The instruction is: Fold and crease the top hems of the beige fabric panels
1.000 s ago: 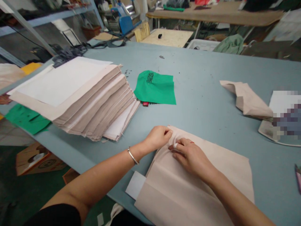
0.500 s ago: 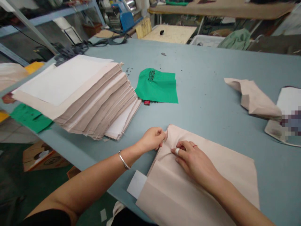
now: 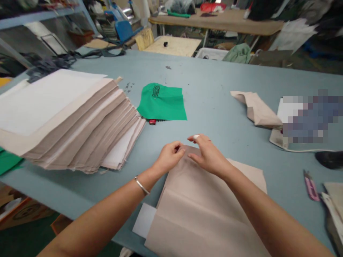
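Note:
Beige fabric (image 3: 187,210) lies layered on the table before me, its far left corner pinched in the fingers of my left hand (image 3: 169,155). Just right of that corner, my right hand (image 3: 207,154) hovers over the cloth with thumb and index finger spread apart and nothing between them. A white wrap circles one of its fingers. From under the fabric's left edge a white card (image 3: 144,220) sticks out. Left of my hands leans a tall stack of beige fabric pieces (image 3: 88,125), with a white sheet (image 3: 50,98) on top.
A green cloth (image 3: 163,103) with black marks lies beyond my hands, a small red object (image 3: 152,122) at its lower edge. To the right are a crumpled beige cloth (image 3: 257,107), pink-handled snips (image 3: 311,186) and a black object (image 3: 329,159). Another table (image 3: 219,23) stands behind.
My right hand has lifted off the cloth, moved up toward the far corner and opened its fingers. My left hand still pinches the corner. The view has swung right, showing the snips.

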A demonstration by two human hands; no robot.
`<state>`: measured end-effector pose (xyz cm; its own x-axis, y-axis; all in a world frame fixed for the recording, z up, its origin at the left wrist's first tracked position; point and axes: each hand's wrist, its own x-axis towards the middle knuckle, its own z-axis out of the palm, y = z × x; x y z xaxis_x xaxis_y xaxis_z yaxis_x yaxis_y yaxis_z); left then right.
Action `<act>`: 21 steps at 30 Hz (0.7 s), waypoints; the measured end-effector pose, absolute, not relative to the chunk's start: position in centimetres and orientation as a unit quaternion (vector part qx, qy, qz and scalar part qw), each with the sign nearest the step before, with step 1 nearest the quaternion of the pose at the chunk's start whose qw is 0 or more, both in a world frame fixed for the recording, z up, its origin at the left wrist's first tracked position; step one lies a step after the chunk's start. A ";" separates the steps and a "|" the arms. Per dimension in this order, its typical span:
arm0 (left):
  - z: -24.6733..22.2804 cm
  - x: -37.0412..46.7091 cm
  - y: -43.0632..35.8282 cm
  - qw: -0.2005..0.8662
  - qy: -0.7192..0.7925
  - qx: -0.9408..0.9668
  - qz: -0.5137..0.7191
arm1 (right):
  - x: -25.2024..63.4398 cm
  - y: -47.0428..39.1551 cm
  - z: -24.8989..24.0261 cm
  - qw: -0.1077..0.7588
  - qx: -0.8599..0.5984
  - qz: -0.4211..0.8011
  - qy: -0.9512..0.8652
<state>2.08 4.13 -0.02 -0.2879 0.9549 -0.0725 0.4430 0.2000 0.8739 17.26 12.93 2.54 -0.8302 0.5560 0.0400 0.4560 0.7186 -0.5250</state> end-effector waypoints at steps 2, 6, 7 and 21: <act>-0.5 1.9 3.7 0.369 0.678 0.453 0.446 | 15.6 13.5 2.7 0.040 -0.269 0.259 -0.927; -1.2 1.9 3.3 0.420 0.650 0.365 0.518 | 18.6 15.5 3.7 -0.063 -0.336 0.239 -0.909; -1.3 1.9 3.3 0.418 0.651 0.360 0.522 | 21.0 16.3 4.1 -0.093 -0.351 0.232 -0.902; 0.1 -1.5 7.4 0.347 0.644 0.590 0.340 | 23.8 16.5 0.5 0.053 -0.387 0.301 -0.870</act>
